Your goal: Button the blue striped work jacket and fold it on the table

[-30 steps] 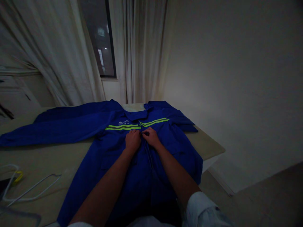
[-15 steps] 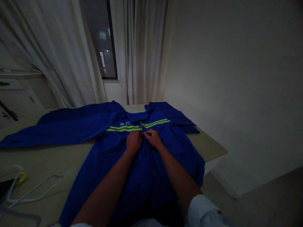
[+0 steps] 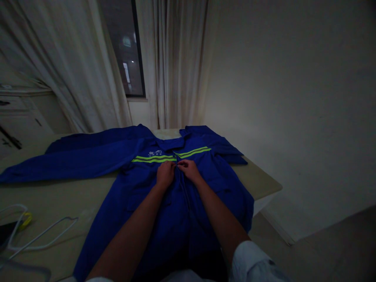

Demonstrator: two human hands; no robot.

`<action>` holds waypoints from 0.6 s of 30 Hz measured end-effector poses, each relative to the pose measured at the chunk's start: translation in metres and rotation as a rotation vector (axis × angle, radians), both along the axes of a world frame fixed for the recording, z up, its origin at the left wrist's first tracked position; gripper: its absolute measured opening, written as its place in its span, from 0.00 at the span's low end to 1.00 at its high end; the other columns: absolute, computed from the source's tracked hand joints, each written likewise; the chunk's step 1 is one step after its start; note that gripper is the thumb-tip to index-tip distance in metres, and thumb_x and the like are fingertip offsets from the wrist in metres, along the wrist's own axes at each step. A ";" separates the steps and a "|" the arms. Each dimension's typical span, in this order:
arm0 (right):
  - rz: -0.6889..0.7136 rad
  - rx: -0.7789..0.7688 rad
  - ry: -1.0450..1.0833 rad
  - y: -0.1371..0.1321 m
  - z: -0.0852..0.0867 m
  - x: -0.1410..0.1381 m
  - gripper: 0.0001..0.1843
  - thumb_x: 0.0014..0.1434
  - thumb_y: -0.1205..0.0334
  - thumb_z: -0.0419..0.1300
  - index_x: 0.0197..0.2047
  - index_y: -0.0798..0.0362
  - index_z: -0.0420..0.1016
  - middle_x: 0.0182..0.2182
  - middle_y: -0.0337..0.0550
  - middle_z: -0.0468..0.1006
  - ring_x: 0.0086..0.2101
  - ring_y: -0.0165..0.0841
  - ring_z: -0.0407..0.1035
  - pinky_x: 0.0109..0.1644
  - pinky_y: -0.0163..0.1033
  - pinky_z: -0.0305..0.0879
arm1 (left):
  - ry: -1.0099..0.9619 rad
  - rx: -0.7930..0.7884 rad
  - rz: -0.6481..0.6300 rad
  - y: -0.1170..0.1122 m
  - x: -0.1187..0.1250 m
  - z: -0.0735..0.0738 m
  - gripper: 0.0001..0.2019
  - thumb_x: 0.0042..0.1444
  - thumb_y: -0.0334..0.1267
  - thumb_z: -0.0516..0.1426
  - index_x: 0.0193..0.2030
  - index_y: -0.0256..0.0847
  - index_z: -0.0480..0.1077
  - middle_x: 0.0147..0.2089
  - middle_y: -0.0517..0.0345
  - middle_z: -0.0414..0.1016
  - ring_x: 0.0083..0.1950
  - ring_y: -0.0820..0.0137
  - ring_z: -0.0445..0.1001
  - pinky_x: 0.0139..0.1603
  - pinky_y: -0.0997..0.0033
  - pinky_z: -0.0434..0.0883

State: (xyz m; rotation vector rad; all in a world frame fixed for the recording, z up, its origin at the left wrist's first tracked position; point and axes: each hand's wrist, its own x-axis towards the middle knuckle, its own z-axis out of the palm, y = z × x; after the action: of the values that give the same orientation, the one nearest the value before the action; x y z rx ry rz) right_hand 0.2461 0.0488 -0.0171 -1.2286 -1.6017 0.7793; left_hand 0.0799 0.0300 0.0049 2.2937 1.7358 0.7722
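Note:
A blue work jacket (image 3: pixel 141 192) with yellow-green striped bands across the chest lies spread on the table, collar at the far side. Both sleeves reach out to the sides. My left hand (image 3: pixel 166 172) is closed on the jacket's front edge, just below the band. Close beside it, my right hand (image 3: pixel 188 169) pinches the other front edge with thumb and fingers. The fingertips nearly meet at the front opening. Whatever small fastening lies between them is too small and dark to make out. Below my hands the front placket (image 3: pixel 185 192) runs down toward me.
White wire hangers (image 3: pixel 44 247) and a dark item with a yellow part (image 3: pixel 27 221) lie at the left of the table (image 3: pixel 96 196). The table's corner (image 3: pixel 279 188) is at right, near a wall. Curtains (image 3: pixel 173 70) and a cabinet (image 3: pixel 20 113) stand behind.
Both hands stay at the same spot on the jacket front, with only slight finger movement. The view has shifted very little.

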 end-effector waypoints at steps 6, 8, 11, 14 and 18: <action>-0.008 0.031 -0.047 -0.006 0.007 -0.003 0.10 0.54 0.61 0.67 0.40 0.54 0.83 0.27 0.38 0.79 0.28 0.31 0.70 0.34 0.34 0.64 | 0.004 0.076 -0.003 0.002 0.001 -0.007 0.13 0.70 0.35 0.51 0.47 0.39 0.77 0.47 0.48 0.80 0.52 0.59 0.76 0.55 0.63 0.69; 0.004 0.047 -0.048 -0.008 0.009 -0.003 0.10 0.54 0.62 0.67 0.40 0.54 0.83 0.27 0.37 0.79 0.28 0.31 0.70 0.35 0.34 0.64 | -0.006 0.084 0.021 0.002 0.001 -0.008 0.13 0.70 0.36 0.51 0.46 0.39 0.77 0.46 0.48 0.79 0.51 0.58 0.76 0.54 0.62 0.69; -0.002 0.070 -0.069 -0.011 0.010 -0.003 0.09 0.54 0.62 0.66 0.40 0.53 0.83 0.26 0.37 0.79 0.27 0.31 0.70 0.35 0.35 0.65 | -0.021 0.078 0.021 0.001 0.001 -0.008 0.13 0.70 0.36 0.51 0.45 0.39 0.77 0.46 0.48 0.79 0.50 0.58 0.76 0.54 0.62 0.69; -0.016 0.099 -0.081 -0.011 0.009 -0.003 0.09 0.56 0.60 0.65 0.39 0.53 0.84 0.26 0.38 0.79 0.27 0.32 0.70 0.35 0.35 0.65 | -0.049 0.076 -0.003 0.001 0.000 -0.008 0.12 0.70 0.36 0.51 0.45 0.39 0.77 0.45 0.48 0.79 0.50 0.59 0.76 0.54 0.63 0.69; -0.028 0.131 -0.099 -0.011 0.008 -0.003 0.10 0.57 0.59 0.65 0.38 0.53 0.84 0.26 0.39 0.80 0.27 0.32 0.71 0.34 0.35 0.64 | -0.054 0.067 0.009 0.001 0.001 -0.008 0.12 0.69 0.36 0.51 0.46 0.39 0.77 0.47 0.47 0.80 0.51 0.59 0.76 0.54 0.62 0.69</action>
State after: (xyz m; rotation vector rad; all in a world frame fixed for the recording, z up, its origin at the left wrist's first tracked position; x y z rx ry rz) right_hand 0.2428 0.0377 -0.0088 -1.2089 -1.6845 0.5939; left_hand 0.0808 0.0312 -0.0026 2.2858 1.7236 0.8988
